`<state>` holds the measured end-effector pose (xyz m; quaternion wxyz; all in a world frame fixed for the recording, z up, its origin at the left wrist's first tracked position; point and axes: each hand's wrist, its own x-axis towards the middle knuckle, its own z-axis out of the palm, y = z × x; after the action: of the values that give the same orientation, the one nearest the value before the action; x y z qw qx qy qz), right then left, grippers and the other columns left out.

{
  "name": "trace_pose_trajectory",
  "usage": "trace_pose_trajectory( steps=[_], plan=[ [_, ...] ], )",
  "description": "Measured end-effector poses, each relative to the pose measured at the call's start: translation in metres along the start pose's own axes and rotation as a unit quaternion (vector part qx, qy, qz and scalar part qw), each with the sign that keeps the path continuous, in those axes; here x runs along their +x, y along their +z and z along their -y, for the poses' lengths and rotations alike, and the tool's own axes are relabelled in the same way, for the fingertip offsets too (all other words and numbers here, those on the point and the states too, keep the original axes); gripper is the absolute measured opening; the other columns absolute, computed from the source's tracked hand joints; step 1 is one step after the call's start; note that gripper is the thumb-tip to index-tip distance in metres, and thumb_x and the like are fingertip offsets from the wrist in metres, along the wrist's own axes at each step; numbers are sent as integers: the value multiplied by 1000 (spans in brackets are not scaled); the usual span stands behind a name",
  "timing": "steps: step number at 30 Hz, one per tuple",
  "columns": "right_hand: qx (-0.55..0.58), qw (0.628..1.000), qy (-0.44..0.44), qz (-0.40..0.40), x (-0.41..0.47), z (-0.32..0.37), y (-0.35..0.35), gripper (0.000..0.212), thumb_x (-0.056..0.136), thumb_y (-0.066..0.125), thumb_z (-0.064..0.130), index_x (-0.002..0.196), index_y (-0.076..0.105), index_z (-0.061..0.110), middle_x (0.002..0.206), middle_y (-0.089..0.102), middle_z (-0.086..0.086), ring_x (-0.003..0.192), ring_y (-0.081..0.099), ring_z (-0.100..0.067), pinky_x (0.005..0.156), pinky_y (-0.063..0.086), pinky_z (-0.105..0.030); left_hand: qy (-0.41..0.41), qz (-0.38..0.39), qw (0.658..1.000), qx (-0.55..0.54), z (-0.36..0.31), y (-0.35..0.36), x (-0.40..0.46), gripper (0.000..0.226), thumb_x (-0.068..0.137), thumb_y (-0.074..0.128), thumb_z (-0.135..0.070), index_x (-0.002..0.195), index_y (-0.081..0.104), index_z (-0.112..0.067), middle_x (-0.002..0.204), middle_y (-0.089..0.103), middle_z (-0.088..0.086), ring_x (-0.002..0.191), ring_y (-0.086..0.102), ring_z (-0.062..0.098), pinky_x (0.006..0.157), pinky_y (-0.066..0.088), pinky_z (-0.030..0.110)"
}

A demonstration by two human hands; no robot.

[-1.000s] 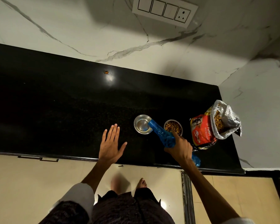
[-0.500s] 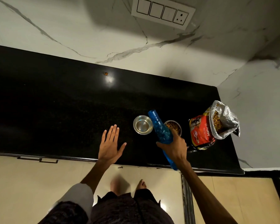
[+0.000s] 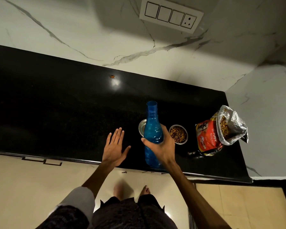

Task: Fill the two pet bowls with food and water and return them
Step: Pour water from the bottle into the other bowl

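Note:
Two small steel bowls stand side by side on the black counter [image 3: 56,104]. The left bowl [image 3: 141,128] is mostly hidden behind a blue plastic bottle [image 3: 152,128]; the right bowl [image 3: 178,134] holds brown kibble. My right hand [image 3: 162,147] grips the bottle around its middle, upright, its open neck pointing away from me. My left hand [image 3: 115,147] rests flat on the counter left of the bowls, fingers straight and spread.
An open red puppy-food bag [image 3: 220,132] stands at the counter's right end, near the marble side wall. A small orange speck [image 3: 112,76] lies far back on the counter. A switch panel [image 3: 170,14] is on the wall. Cabinet fronts and my feet are below.
My right hand has swung the blue bottle from tilted over the left bowl back to upright. The left hand has stayed flat on the counter.

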<state>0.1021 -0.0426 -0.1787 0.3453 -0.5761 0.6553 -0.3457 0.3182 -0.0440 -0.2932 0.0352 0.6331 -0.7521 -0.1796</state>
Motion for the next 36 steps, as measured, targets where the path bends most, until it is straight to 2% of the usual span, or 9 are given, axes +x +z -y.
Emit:
trace_pose_trajectory(
  steps=[3,7,10,13,15,19,24,28,36],
  plan=[
    [26,999,-16,-12,6,15,15,84,69,92,52,141,51,33,126,67,22,116,64,7,99,56,-22,7,-24,999,-38,1,-3,-2,79,106,39,-54,163,16,-5,172,8,12,160,2,23,130,2,44],
    [37,998,-46,-25,19,35,33,79,68,90,55,135,51,39,124,68,17,117,65,-1,102,57,-35,-9,-73,994,-83,5,-6,-8,82,99,24,-55,160,26,0,169,19,16,159,13,28,129,13,47],
    [62,997,-50,-24,31,42,48,80,68,92,50,135,50,40,122,67,21,115,65,2,100,55,-24,-27,-108,988,-107,8,-8,-11,76,101,33,-50,156,33,3,166,27,19,157,21,31,128,20,50],
    [69,996,-53,-30,44,44,66,81,69,94,49,136,50,38,116,66,28,112,64,7,93,49,-7,-55,-138,979,-139,8,-11,-9,70,100,61,-37,153,40,3,163,34,19,154,29,33,126,24,51],
    [86,995,-47,-26,55,43,78,80,68,94,48,134,51,37,117,67,26,111,66,3,93,52,-13,-74,-141,974,-163,7,-15,-5,72,97,70,-33,154,41,1,163,36,18,154,31,32,127,22,50],
    [88,995,-48,-24,72,42,102,79,65,94,51,130,51,37,116,67,19,109,67,-2,96,58,-28,-93,-135,968,-189,7,-23,3,74,95,70,-39,155,42,-5,162,40,14,151,34,28,126,23,48],
    [84,995,-41,-20,81,44,123,77,62,95,53,125,51,42,112,67,21,106,66,3,92,58,-23,-127,-142,957,-217,13,-31,10,76,93,72,-43,152,45,-4,157,46,13,146,42,27,123,28,46],
    [78,996,-42,-6,81,44,131,76,63,95,52,123,49,47,112,67,24,107,65,4,91,57,-22,-135,-160,948,-239,17,-38,15,69,91,76,-36,146,51,-3,147,56,16,137,52,30,118,35,49],
    [69,996,-53,17,85,47,131,78,65,94,51,129,49,43,119,65,21,112,63,4,93,54,-20,-148,-156,940,-265,16,-46,22,65,92,75,-31,144,52,-2,139,62,17,130,57,31,114,40,51]
  ],
)
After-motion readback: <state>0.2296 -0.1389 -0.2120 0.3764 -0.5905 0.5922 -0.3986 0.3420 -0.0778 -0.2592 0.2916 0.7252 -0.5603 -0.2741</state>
